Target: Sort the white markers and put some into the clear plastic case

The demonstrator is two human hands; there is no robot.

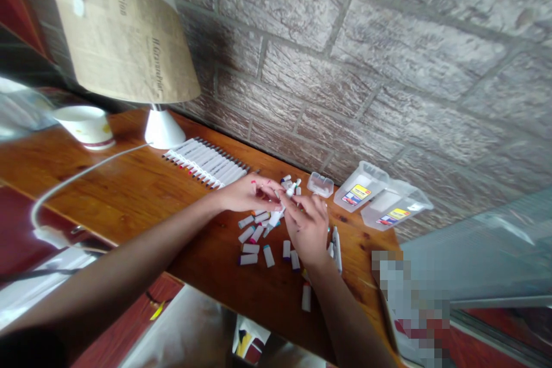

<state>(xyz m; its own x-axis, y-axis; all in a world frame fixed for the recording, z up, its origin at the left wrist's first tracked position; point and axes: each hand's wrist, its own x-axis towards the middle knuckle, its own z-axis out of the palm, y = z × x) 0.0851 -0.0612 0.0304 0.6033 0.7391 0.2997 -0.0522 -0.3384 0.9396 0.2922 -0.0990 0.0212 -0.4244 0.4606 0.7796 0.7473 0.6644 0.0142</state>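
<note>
Gripping a slim white marker with a green-tinged end, the left hand and right hand have their fingers closed on it, above a glossy brown wooden tabletop. Around and below this marker lie short white pieces with coloured ends. To its left, beyond the left hand, is a neat row of white markers; farther left stands a tan-shaded lamp. To its right sit two clear plastic containers with yellow labels.
</note>
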